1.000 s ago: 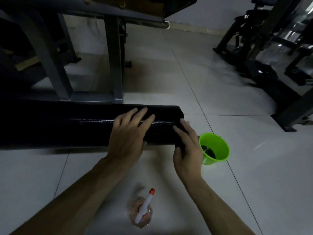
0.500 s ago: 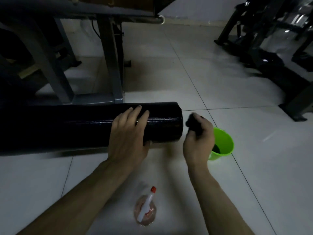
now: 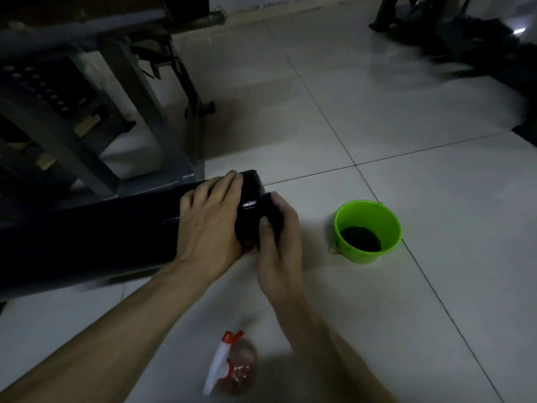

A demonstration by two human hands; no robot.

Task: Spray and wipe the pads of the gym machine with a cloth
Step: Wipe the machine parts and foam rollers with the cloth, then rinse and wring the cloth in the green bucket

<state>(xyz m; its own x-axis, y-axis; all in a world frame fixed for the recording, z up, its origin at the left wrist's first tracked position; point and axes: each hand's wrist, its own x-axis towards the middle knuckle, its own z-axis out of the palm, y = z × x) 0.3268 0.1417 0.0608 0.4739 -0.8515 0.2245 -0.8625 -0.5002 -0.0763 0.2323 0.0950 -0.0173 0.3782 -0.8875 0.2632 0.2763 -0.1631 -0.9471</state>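
Head view: left hand (image 3: 209, 219) lies flat, steadying the glossy, probably slick pad (image 3: 101, 237). Right hand (image 3: 280, 251) pinches the soft cloth (image 3: 273, 216) against its end.

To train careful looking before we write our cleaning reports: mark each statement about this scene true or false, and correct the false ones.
1. The left hand rests on the long black cylindrical pad, near its end. True.
2. The right hand holds nothing. False: its fingers and thumb grip a dark cloth against the end of the pad.
3. The clear spray bottle with a white and orange head sits on the pale tiled floor, in neither hand. True.
4. The small green plastic bucket is empty. False: there is dark liquid in its bottom.
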